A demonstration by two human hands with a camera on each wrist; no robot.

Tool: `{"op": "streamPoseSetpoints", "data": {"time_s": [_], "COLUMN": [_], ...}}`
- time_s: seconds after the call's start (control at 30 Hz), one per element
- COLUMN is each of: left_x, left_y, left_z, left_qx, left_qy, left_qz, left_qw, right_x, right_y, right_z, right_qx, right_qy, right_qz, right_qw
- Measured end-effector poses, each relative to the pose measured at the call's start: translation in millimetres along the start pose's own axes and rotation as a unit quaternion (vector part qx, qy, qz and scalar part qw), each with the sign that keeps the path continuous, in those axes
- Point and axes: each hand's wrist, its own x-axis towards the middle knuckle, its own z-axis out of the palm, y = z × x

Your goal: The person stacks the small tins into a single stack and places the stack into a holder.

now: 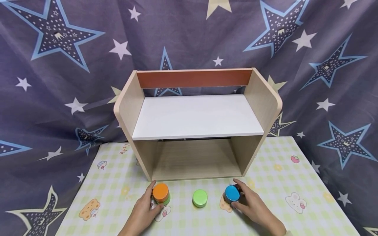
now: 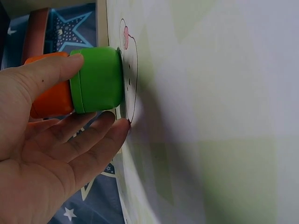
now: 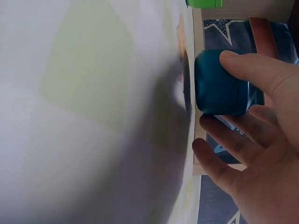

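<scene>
On the left, a small round orange jar [image 1: 160, 192] is stacked on a green jar [image 2: 100, 79]. My left hand [image 1: 145, 207] grips the orange jar between thumb and fingers, the thumb tip reaching over the green jar's lid edge. A second green jar [image 1: 199, 198] stands upright alone between my hands. On the right, my right hand [image 1: 254, 204] pinches a dark blue jar [image 1: 232, 193] with the thumb on one side and fingers on the other. A narrow gap shows between this blue jar [image 3: 219, 83] and the tablecloth in the right wrist view.
A two-level wooden shelf [image 1: 198, 116] with a white middle board and reddish back rail stands behind the jars. The table wears a checked tablecloth [image 1: 283, 183] with cartoon prints. A star-patterned curtain [image 1: 97, 62] hangs behind and along both sides.
</scene>
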Motion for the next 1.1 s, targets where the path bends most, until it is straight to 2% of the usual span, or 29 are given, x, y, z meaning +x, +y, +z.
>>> {"op": "streamPoseSetpoints", "data": {"time_s": [0.33,0.7,1.1], "left_x": [0.0,-1.1,-2.8], "left_y": [-0.3,0.3,-0.3], "left_z": [-1.4,-1.9,-1.7], "left_qx": [0.005,0.001,-0.005], "left_qy": [-0.001,-0.001,0.003], "left_qz": [0.0,0.0,-0.002], "left_qw": [1.0,1.0,1.0], "right_x": [2.7,7.4,11.5], "right_y": [-6,-21,-33], "right_z": [-2,-6,-8], "right_qx": [0.005,-0.006,-0.003], "right_qy": [0.012,0.016,0.006], "right_qz": [-0.027,-0.024,-0.043], "right_qw": [0.9996,0.9996,0.999]}}
